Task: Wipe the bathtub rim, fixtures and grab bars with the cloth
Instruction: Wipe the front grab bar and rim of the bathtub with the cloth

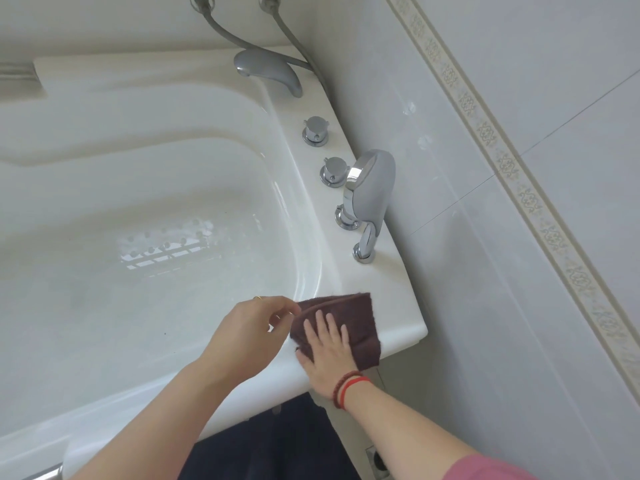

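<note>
A folded dark brown cloth [349, 318] lies on the near right corner of the white bathtub rim [391, 299]. My right hand [327, 355] presses flat on the cloth, fingers spread. My left hand [247, 336] pinches the cloth's left edge between thumb and fingers. Further along the rim stand the chrome fixtures: a hand shower [372, 188] in its holder, two round knobs [334, 171] [315, 130] and a spout [268, 71].
The tiled wall [485, 168] runs close along the right side of the rim. Two metal hoses [225, 27] hang from the back wall to the spout. The empty tub basin [138, 237] lies to the left. A dark garment [270, 441] shows below the rim.
</note>
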`<action>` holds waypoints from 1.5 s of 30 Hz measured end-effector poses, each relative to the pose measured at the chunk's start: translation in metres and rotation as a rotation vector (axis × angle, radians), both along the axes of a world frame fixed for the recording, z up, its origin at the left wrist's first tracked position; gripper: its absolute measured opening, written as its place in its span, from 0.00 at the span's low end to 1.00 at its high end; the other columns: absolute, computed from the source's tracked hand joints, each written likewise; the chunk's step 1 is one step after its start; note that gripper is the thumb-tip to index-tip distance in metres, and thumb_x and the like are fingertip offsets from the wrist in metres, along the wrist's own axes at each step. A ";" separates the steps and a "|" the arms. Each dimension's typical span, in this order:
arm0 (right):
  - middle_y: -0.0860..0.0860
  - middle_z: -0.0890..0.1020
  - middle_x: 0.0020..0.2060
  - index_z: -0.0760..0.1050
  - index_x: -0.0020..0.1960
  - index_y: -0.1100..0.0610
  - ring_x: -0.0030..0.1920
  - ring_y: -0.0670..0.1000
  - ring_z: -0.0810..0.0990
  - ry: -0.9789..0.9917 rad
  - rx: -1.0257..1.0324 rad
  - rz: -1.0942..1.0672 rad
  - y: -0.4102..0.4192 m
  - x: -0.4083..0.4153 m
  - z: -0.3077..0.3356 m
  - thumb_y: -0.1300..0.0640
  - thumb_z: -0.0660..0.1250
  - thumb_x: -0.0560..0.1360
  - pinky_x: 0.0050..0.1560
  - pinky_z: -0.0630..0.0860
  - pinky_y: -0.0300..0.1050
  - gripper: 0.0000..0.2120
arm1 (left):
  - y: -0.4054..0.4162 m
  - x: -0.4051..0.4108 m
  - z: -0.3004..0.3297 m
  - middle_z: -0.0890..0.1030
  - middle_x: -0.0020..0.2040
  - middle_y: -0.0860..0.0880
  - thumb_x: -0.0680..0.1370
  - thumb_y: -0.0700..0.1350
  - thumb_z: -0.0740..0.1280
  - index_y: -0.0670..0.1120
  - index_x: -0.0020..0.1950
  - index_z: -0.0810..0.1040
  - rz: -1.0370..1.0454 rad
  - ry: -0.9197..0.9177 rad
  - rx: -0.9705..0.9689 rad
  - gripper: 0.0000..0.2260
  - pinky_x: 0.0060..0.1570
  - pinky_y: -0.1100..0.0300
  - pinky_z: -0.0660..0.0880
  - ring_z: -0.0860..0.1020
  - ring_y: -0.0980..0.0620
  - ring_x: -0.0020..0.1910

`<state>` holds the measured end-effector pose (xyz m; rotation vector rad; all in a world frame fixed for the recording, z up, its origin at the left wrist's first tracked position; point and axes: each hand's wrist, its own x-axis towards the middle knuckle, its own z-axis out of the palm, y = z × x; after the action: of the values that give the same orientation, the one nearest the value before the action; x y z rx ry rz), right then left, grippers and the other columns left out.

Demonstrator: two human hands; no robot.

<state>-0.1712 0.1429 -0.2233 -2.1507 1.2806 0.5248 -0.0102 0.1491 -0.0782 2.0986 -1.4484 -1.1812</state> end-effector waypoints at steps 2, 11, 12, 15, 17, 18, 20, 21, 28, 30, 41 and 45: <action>0.52 0.43 0.77 0.45 0.77 0.52 0.76 0.52 0.40 -0.002 0.040 0.064 0.006 0.000 0.000 0.32 0.21 0.60 0.70 0.32 0.49 0.51 | -0.004 -0.002 0.002 0.80 0.45 0.56 0.78 0.43 0.61 0.51 0.53 0.80 -0.009 0.000 -0.007 0.09 0.51 0.62 0.74 0.76 0.57 0.43; 0.52 0.46 0.77 0.47 0.77 0.55 0.76 0.51 0.42 0.120 -0.128 0.167 -0.082 0.008 0.002 0.45 0.45 0.81 0.74 0.38 0.50 0.27 | -0.012 0.001 0.000 0.75 0.41 0.59 0.78 0.44 0.61 0.51 0.55 0.79 -0.016 -0.029 -0.013 0.10 0.46 0.68 0.70 0.73 0.64 0.39; 0.52 0.46 0.77 0.47 0.76 0.55 0.76 0.51 0.42 0.116 -0.136 0.139 -0.081 0.012 0.001 0.45 0.45 0.81 0.74 0.38 0.51 0.27 | -0.014 -0.001 0.001 0.76 0.42 0.59 0.78 0.44 0.61 0.51 0.54 0.79 -0.015 -0.029 -0.015 0.10 0.47 0.66 0.71 0.73 0.63 0.39; 0.52 0.45 0.77 0.46 0.77 0.55 0.76 0.52 0.42 0.087 -0.111 0.055 -0.059 0.012 -0.002 0.40 0.34 0.78 0.73 0.35 0.53 0.32 | -0.018 -0.003 0.003 0.77 0.43 0.58 0.78 0.43 0.61 0.51 0.54 0.80 -0.016 -0.029 -0.027 0.09 0.49 0.65 0.72 0.74 0.60 0.40; 0.52 0.46 0.77 0.46 0.77 0.53 0.77 0.52 0.44 0.029 -0.058 -0.009 -0.036 0.000 -0.002 0.35 0.22 0.68 0.72 0.34 0.51 0.44 | -0.021 -0.002 0.004 0.76 0.42 0.59 0.78 0.43 0.61 0.51 0.54 0.80 -0.020 -0.031 -0.031 0.09 0.49 0.65 0.71 0.74 0.58 0.41; 0.52 0.51 0.77 0.51 0.76 0.53 0.76 0.53 0.48 0.033 -0.041 -0.002 -0.025 -0.008 -0.003 0.36 0.20 0.67 0.71 0.35 0.51 0.46 | -0.022 -0.002 0.004 0.77 0.43 0.58 0.78 0.43 0.61 0.51 0.54 0.80 -0.018 -0.028 -0.030 0.09 0.49 0.65 0.71 0.74 0.59 0.41; 0.51 0.67 0.71 0.66 0.71 0.51 0.71 0.53 0.66 0.118 -0.043 -0.005 -0.009 -0.021 0.002 0.39 0.25 0.75 0.74 0.45 0.53 0.41 | -0.023 -0.001 0.004 0.77 0.43 0.58 0.78 0.43 0.61 0.51 0.54 0.79 -0.015 -0.018 -0.026 0.09 0.48 0.66 0.70 0.73 0.62 0.40; 0.49 0.70 0.70 0.70 0.69 0.51 0.69 0.52 0.70 0.125 -0.054 -0.038 -0.008 -0.026 0.002 0.40 0.28 0.77 0.75 0.47 0.51 0.38 | -0.024 -0.001 0.004 0.76 0.43 0.59 0.78 0.43 0.61 0.51 0.54 0.79 -0.018 -0.015 -0.024 0.10 0.48 0.66 0.70 0.73 0.63 0.40; 0.48 0.43 0.77 0.46 0.77 0.50 0.76 0.50 0.41 0.000 -0.161 -0.162 -0.057 -0.026 0.002 0.36 0.26 0.73 0.74 0.39 0.51 0.38 | -0.028 0.002 0.005 0.73 0.39 0.62 0.78 0.44 0.61 0.51 0.54 0.79 -0.013 -0.027 -0.027 0.10 0.47 0.66 0.68 0.73 0.62 0.40; 0.49 0.43 0.77 0.45 0.77 0.50 0.76 0.50 0.42 0.010 -0.148 -0.266 -0.067 -0.023 0.002 0.43 0.41 0.80 0.74 0.42 0.51 0.27 | -0.026 0.001 0.003 0.73 0.39 0.64 0.78 0.44 0.61 0.52 0.54 0.79 -0.017 -0.027 -0.020 0.09 0.44 0.67 0.68 0.73 0.65 0.40; 0.61 0.67 0.70 0.67 0.70 0.58 0.70 0.60 0.68 0.187 -0.046 -0.231 0.000 -0.040 0.014 0.38 0.23 0.74 0.75 0.42 0.50 0.46 | -0.016 -0.002 -0.002 0.74 0.41 0.62 0.78 0.45 0.61 0.53 0.55 0.79 -0.033 -0.014 -0.007 0.10 0.43 0.69 0.68 0.73 0.62 0.42; 0.62 0.45 0.76 0.44 0.76 0.61 0.76 0.58 0.45 0.185 -0.081 -0.443 -0.022 -0.050 0.008 0.35 0.28 0.73 0.74 0.38 0.49 0.41 | -0.013 0.003 -0.001 0.75 0.41 0.62 0.78 0.45 0.61 0.54 0.54 0.79 -0.005 -0.013 0.009 0.09 0.47 0.65 0.68 0.73 0.64 0.41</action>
<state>-0.2215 0.1206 -0.2154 -1.8270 1.8446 0.4965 -0.0070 0.1357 -0.0790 2.1136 -1.4571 -1.1809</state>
